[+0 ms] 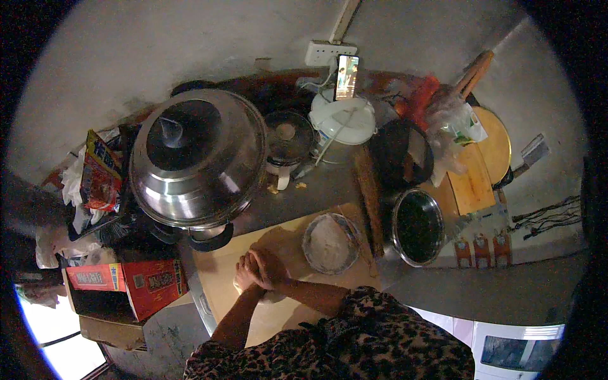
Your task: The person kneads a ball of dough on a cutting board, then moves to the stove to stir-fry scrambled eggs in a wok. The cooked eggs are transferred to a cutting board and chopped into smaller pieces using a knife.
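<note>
My left hand (247,274) and my right hand (269,269) are pressed together over a wooden board (228,254), the right one lying across the left. Under them shows part of a pale lump that looks like dough (273,298); most of it is hidden, and the grip of the fingers cannot be made out. To the right of the hands, on the same board, stands a clear bowl (305,247) holding a whitish powder like flour. A rolling pin or wooden stick (370,199) lies beyond the board's right edge.
A large lidded steel pot (199,190) stands behind the board at left, near a red cardboard box (154,285). At right are a glass bowl (442,228) with dark green contents and a cutting board (471,183). A lit phone (347,76) leans above a white lidded bucket (349,126).
</note>
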### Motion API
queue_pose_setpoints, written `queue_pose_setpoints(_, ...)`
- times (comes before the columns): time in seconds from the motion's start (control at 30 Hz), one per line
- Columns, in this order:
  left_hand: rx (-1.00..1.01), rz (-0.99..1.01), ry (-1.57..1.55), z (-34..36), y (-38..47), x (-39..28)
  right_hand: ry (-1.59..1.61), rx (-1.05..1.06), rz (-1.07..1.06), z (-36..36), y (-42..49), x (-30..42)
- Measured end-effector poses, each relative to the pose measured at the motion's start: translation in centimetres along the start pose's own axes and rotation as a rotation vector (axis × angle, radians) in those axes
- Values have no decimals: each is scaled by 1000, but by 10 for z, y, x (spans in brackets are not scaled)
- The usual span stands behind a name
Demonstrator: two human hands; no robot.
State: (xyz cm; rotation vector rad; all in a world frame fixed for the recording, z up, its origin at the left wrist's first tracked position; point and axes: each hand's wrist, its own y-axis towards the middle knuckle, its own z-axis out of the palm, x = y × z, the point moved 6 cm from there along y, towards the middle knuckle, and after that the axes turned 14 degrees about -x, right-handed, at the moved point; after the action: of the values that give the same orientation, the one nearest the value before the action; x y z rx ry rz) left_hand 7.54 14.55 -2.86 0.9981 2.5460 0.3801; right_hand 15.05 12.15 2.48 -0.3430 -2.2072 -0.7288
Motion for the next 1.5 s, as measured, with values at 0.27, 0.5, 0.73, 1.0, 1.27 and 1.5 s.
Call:
queue_pose_setpoints(0.27, 12, -46, -107, 31, 42, 16, -16, -24, -72, 38, 30, -39)
queue_pose_setpoints(0.5, 409, -218, -67, 25, 26, 17, -123, 75, 83, 27, -1, -19)
queue_pose_setpoints(0.73, 244, -21, 103, -21, -79, -22, -196, 28, 122, -19, -83, 31)
queue_pose_setpoints(1.0, -75, 51, 9, -53, -90, -40, -170, 99, -232, -41, -117, 42)
queue_pose_setpoints(1.27, -39, 101, 9, -23, -44, -17, -106, 352, -28, -9, -64, 5)
queue_pose_setpoints(1.5, 164, -121, -55, -11, -5, -2, -165, 117, -197, 7, -32, -11)
